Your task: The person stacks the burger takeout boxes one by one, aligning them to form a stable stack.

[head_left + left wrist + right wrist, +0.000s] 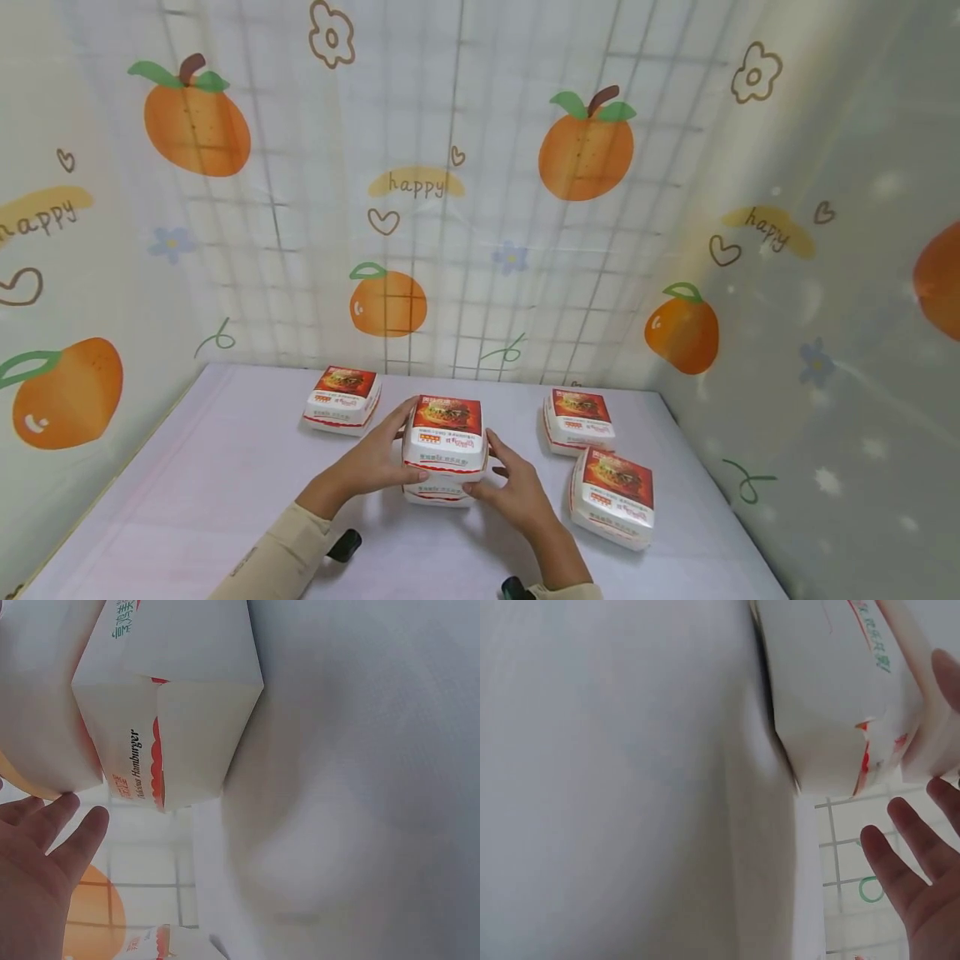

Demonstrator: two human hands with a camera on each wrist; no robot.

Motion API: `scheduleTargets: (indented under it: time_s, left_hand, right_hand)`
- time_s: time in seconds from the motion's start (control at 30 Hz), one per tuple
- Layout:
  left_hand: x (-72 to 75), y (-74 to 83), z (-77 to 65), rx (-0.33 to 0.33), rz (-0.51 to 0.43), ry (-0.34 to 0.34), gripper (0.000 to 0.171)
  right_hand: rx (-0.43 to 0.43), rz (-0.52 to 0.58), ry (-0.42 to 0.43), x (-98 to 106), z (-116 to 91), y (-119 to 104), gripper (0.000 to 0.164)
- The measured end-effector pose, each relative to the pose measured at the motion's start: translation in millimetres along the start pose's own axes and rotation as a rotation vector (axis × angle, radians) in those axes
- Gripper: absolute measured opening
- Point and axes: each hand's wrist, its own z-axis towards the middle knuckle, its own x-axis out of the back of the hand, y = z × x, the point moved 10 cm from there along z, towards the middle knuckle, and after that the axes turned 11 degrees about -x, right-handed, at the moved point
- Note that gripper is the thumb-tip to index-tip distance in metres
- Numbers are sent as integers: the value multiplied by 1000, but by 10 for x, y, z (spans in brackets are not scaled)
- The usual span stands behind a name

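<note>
One hamburger box (444, 433), white with a red burger picture on its lid, sits on top of a lower hamburger box (438, 493) at the middle of the table. My left hand (367, 462) holds the upper box by its left side, thumb at the front lower edge. On the opposite side my right hand (517, 487) holds the same box, its thumb near the front right corner. In the left wrist view, the fingertips (69, 801) reach the upper box's side. The right wrist view shows spread fingers (911, 825) beside the upper box (934, 742).
A hamburger box (342, 402) stands at the back left of the white table (195, 475). Two others, a rear box (579, 421) and a nearer box (612, 498), stand close together on the right. A fruit-patterned curtain (480, 100) rises behind the table.
</note>
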Motion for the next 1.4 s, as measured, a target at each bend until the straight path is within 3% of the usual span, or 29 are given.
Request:
scheduleTargets:
  time_s: [0.47,1.2,1.4]
  left_hand:
    - [31,-9,-12,-20,18,10,117]
    - [36,-27,-48,37,6,12,114]
    - [28,-4,-34,8,12,13,114]
  right_hand:
    - [-30,-28,-15,-36,50,14,100]
    - [-69,-52,-29,-51,59,56,101]
    - [-60,-25,-21,-37,40,56,101]
